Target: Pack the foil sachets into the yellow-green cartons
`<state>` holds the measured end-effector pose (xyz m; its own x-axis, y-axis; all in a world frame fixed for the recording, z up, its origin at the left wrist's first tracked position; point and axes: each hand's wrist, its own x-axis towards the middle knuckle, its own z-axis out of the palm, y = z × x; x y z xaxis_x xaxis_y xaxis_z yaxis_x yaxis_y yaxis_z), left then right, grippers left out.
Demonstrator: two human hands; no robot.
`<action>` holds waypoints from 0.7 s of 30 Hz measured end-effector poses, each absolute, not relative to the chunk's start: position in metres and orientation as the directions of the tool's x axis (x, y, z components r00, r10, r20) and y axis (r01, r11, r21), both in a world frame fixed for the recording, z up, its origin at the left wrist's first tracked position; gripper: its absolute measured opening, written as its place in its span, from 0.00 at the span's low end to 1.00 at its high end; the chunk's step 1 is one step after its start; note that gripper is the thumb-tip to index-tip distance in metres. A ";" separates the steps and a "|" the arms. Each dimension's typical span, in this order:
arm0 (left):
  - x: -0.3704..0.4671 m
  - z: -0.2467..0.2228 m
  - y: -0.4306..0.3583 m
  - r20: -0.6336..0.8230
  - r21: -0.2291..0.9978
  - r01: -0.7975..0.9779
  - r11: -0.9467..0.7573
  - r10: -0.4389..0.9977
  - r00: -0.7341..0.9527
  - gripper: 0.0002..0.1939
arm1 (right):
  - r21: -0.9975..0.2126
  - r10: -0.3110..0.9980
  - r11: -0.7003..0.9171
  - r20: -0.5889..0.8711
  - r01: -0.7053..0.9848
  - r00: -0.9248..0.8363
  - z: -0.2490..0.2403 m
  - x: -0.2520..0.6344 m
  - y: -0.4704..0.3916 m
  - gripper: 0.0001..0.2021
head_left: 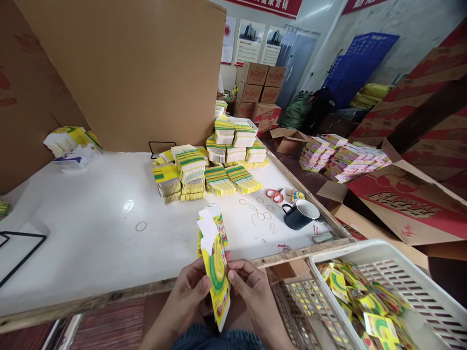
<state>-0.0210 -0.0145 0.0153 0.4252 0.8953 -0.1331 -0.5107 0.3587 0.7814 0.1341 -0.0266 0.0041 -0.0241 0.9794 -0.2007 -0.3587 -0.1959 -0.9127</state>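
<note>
A flat yellow and green printed carton (218, 270) is held upright over the table's front edge, its white flaps (207, 228) spread at the top. My left hand (191, 287) grips it from the left, thumb on its face. On the other side, my right hand (250, 284) pinches its edge between thumb and fingers. Part of a second printed panel shows behind it. Beyond my hands stand bundled stacks of similar flat cartons (189, 167). Closer on the right, a white plastic basket (368, 245) holds many yellow-green packets (375, 304).
On the white table (91, 233) lie loose rubber bands (260, 214), red-handled scissors (275, 194) and a dark mug (301, 214). Black wire stands (22, 236) are at the left. A large cardboard sheet (138, 73) rises behind. Open cartons (404, 199) stand on the right.
</note>
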 end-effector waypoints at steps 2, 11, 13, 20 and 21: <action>-0.019 0.016 -0.015 -0.132 0.803 -0.483 0.349 0.895 0.426 0.25 | -0.924 0.980 -0.188 -0.198 -0.333 -0.004 0.002 0.135 -0.027 0.15; -0.008 0.010 -0.012 -0.300 0.791 -0.485 0.373 0.928 0.223 0.18 | -0.971 0.983 -0.175 -0.182 -0.161 0.026 0.000 0.129 -0.032 0.17; -0.007 0.007 -0.010 -0.293 0.838 -0.428 0.338 0.941 0.169 0.24 | -0.986 0.986 -0.146 -0.151 -0.081 0.070 -0.002 0.126 -0.032 0.17; -0.020 0.013 -0.016 -0.143 0.927 -0.322 0.189 0.976 0.162 0.38 | -0.999 1.000 0.019 0.020 0.047 0.023 0.004 0.136 -0.030 0.23; -0.024 0.014 -0.017 -0.126 0.929 -0.316 0.194 0.967 0.224 0.36 | -0.999 0.999 0.041 0.040 0.013 -0.030 0.007 0.139 -0.029 0.25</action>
